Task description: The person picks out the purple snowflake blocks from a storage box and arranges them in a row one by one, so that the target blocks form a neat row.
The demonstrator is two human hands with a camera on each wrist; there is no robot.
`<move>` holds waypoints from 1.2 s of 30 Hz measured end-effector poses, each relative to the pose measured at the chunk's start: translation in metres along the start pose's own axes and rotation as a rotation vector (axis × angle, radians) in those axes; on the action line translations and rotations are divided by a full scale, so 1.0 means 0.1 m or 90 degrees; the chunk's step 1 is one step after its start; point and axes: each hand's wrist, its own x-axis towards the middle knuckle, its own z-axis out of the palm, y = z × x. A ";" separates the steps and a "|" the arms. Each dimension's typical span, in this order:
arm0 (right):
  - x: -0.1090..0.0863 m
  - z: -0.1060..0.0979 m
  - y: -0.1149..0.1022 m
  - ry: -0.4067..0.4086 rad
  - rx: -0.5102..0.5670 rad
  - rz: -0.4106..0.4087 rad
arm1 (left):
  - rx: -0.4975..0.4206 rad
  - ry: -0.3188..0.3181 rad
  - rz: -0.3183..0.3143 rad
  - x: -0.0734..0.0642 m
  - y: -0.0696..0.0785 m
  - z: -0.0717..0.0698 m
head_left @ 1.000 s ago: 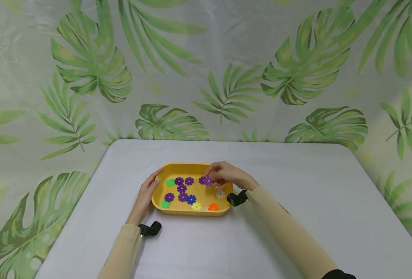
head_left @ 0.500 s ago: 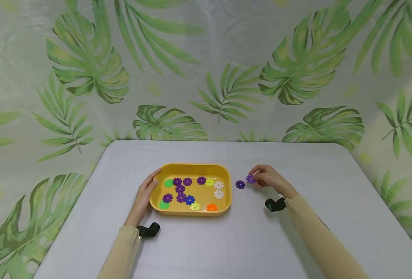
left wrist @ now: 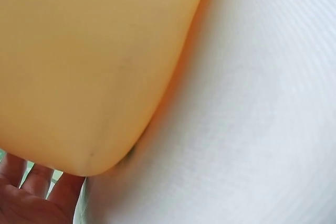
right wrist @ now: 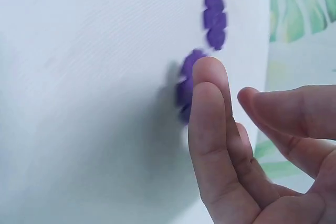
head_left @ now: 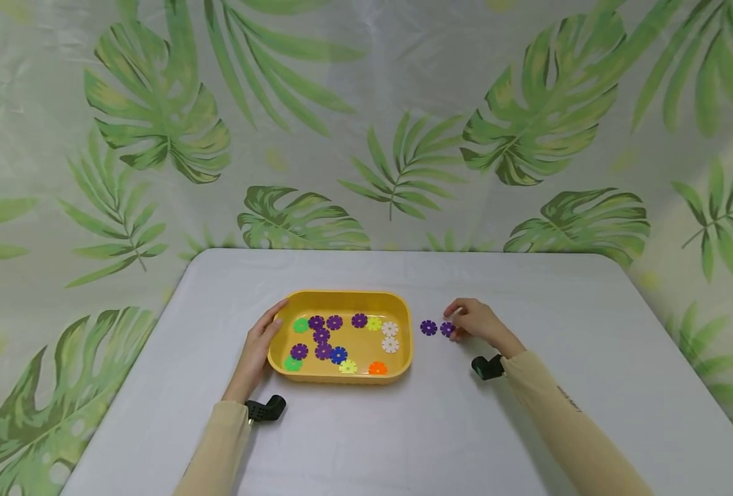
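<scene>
A yellow plastic tray stands on the table, with flower-shaped plastic discs inside in purple, green, blue, yellow, white and orange. My left hand holds its left end, thumb at the rim and fingers along the outside wall. Right of the tray, two purple flower discs lie side by side on the cloth. The nearer-to-tray purple disc is untouched. At the other purple disc is my right hand. In the right wrist view, thumb and fingers are apart, and fingertips partly cover that disc.
A white cloth covers the table. Behind it hangs a leaf-patterned curtain. Each wrist carries a small black camera, such as the right wrist's camera.
My right hand has carried a purple disc out of the tray to the right, laid it beside the other purple disc and spread its fingers. The left hand stays at the tray.
</scene>
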 end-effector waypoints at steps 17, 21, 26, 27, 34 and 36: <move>0.19 0.60 -1.05 -0.129 0.169 -0.066 | 0.007 0.005 -0.002 0.00 0.00 0.00; 0.27 0.82 -1.12 -0.156 0.116 -0.038 | 0.004 0.007 0.000 -0.01 0.01 0.01; 0.35 1.01 -1.13 -0.165 0.065 0.001 | 0.006 0.002 0.003 0.00 0.01 0.01; 0.36 1.04 -1.13 -0.166 0.060 0.004 | 0.006 0.003 0.004 0.00 0.00 0.01; 0.41 1.15 -1.17 -0.185 0.041 0.033 | 0.021 0.010 0.028 0.00 -0.03 0.00; 0.42 1.17 -1.18 -0.197 0.025 0.043 | 0.022 0.013 0.027 0.01 -0.03 0.00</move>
